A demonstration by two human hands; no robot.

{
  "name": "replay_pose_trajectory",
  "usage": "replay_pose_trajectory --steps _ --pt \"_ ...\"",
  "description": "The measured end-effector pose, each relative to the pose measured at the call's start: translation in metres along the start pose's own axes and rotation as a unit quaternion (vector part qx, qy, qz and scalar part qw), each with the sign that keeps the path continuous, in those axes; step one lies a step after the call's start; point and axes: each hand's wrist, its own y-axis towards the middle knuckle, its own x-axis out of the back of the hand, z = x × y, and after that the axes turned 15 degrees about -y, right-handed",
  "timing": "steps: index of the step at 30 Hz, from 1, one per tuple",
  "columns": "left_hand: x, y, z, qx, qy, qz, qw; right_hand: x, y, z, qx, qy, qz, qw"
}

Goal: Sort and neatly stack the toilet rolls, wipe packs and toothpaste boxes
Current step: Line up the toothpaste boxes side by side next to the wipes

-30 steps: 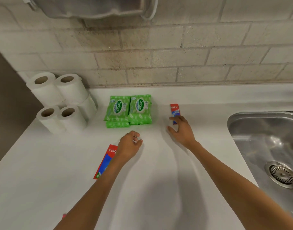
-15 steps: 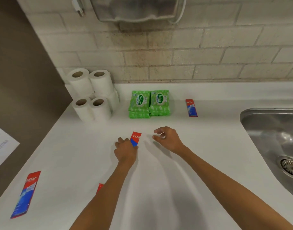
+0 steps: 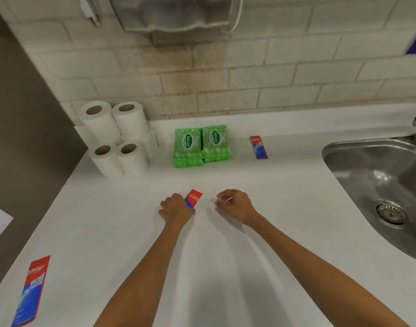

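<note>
Our left hand (image 3: 176, 208) is curled round one toothpaste box (image 3: 194, 199), gripping its lower part so that only the red end shows above the knuckles. It is well to the left of the sink (image 3: 332, 149), above the tabletop (image 3: 214, 267). Our right hand (image 3: 235, 205) is between that box and the sink, its fingers loosely curled, and we can make out nothing in it.

The main risk, we think, is the stack itself. The boxes are long, narrow and light, so one laid slightly crooked on another could slide off. The second toothpaste box (image 3: 258, 147) is the one nearest the sink, at the back. A careless nudge while adding to it could push a box over the rim into the basin, which may be wet. The third toothpaste box (image 3: 31, 289) is farthest from the sink, near the front left edge. A hasty reach might knock it to the floor. An arm swinging that way could also brush the wipe packs (image 3: 202, 146) or the toilet rolls (image 3: 118, 138), which are already piled farther left of the sink.

The sink is the only open container. In the part we can see it holds nothing but its drain strainer (image 3: 390, 214). The boxes and packs are closed, so their contents are hidden.
</note>
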Motion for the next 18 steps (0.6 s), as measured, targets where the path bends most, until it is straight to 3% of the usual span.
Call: replay_pose_trajectory --steps 12,18 --pt "-0.006 0.001 -0.014 -0.023 -0.132 0.083 0.987 0.006 -0.006 -0.004 -0.026 0.050 0.003 0.998" --pt "-0.030 -0.008 -0.079 -0.017 -0.371 0.132 0.919 0.029 0.002 -0.029 -0.104 0.216 0.011 0.971"
